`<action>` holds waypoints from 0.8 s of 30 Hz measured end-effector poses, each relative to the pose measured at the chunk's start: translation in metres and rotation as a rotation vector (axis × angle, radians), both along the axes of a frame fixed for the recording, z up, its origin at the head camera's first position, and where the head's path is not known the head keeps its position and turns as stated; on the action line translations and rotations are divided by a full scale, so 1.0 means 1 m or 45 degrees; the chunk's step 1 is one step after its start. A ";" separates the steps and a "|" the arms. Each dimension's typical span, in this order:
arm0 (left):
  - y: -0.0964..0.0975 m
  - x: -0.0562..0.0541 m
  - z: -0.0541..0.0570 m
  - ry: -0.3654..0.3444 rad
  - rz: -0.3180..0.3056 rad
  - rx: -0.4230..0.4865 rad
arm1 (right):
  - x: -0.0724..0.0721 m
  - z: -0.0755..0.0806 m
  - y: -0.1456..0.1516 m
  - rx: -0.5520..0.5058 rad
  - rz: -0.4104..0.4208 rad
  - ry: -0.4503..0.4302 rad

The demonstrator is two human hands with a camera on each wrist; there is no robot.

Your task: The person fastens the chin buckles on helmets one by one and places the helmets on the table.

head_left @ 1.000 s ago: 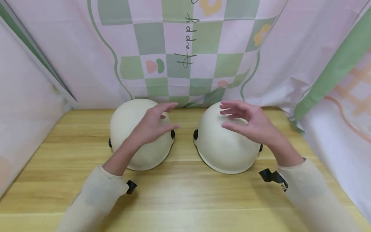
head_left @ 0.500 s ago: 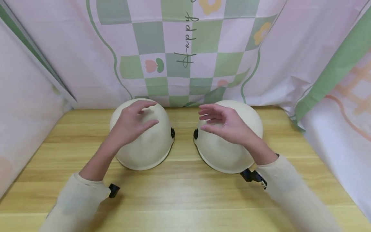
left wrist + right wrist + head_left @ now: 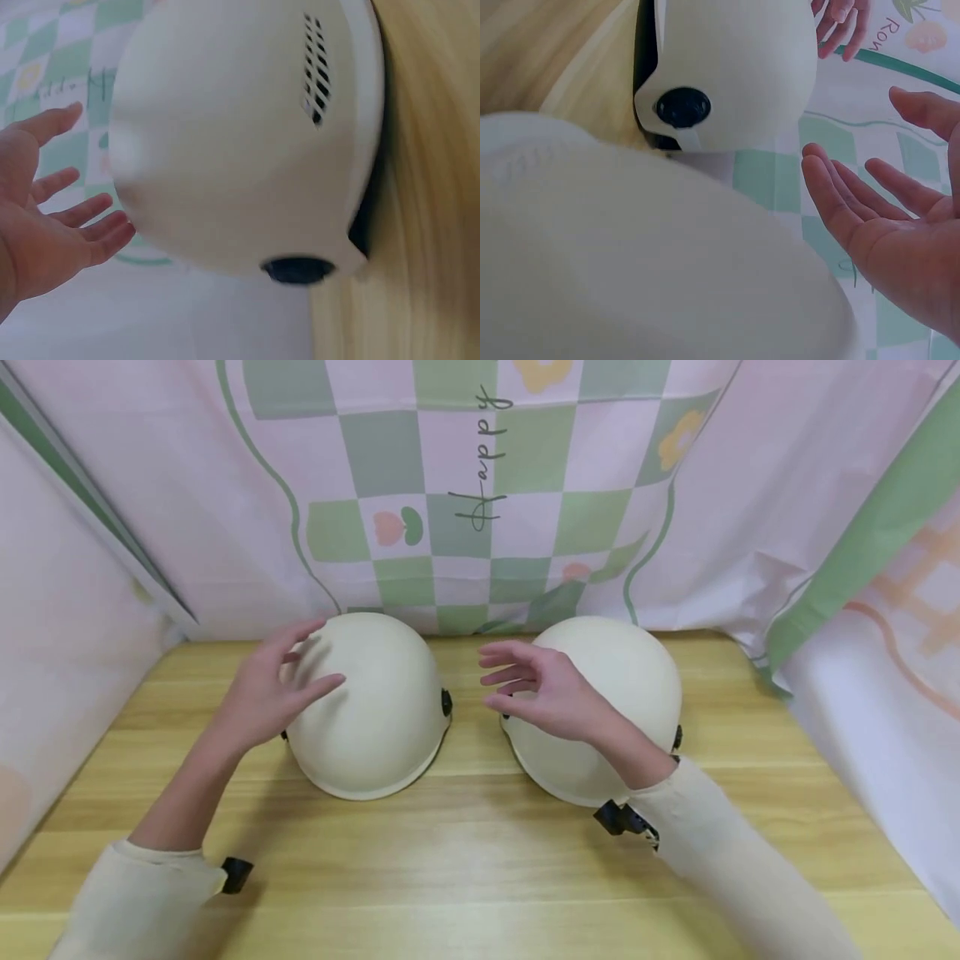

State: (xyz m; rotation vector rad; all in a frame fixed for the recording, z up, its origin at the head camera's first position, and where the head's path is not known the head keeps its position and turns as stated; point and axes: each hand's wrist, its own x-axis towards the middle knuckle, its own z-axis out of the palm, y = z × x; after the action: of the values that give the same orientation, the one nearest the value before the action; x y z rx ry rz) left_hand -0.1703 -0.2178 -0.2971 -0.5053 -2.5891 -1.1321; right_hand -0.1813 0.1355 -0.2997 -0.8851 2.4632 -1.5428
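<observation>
Two cream helmets rest dome-up, side by side, on the wooden table. At the upper left of the left helmet point(image 3: 375, 710) is my left hand point(image 3: 266, 689), fingers relaxed and spread, holding nothing. The left wrist view shows vent slots and a dark round side knob point(image 3: 298, 270) on that helmet, with the fingertips right at its dome's outline. My right hand point(image 3: 543, 689) hovers over the inner side of the right helmet point(image 3: 622, 668), fingers loosely bent and pointing left, nothing in them. It hides part of this helmet's inner knob.
The wooden table point(image 3: 450, 877) has a curtain point(image 3: 525, 527) with green checks and lettering along its back edge. White cloth point(image 3: 885, 735) hangs along the right side, and more cloth point(image 3: 67, 635) on the left. A black camera point(image 3: 626, 822) sits at my right wrist.
Both hands have swept left: the left from over the left helmet to its outer side, the right from the right helmet's middle to its inner side. Neither helmet has moved.
</observation>
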 end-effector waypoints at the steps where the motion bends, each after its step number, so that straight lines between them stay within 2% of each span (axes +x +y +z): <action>1: -0.004 0.000 -0.001 -0.010 0.002 0.005 | 0.000 0.000 -0.002 -0.004 0.002 -0.004; 6: -0.020 -0.002 -0.007 -0.084 0.021 0.016 | -0.003 -0.003 -0.015 -0.009 0.009 -0.020; 11: -0.035 -0.006 -0.014 -0.230 0.023 0.084 | -0.004 -0.003 -0.027 -0.035 0.000 -0.040; 17: -0.049 -0.009 -0.022 -0.328 -0.010 0.147 | -0.008 -0.007 -0.044 -0.070 -0.019 -0.065; 24: -0.059 -0.009 -0.031 -0.379 -0.046 0.055 | -0.016 -0.017 -0.061 -0.031 -0.075 -0.082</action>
State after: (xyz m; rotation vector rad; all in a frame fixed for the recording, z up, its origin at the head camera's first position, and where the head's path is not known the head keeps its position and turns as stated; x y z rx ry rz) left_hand -0.1789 -0.2764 -0.3277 -0.4023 -2.8059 -1.3647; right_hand -0.1970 0.0744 -0.3166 -0.7604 2.4523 -1.5969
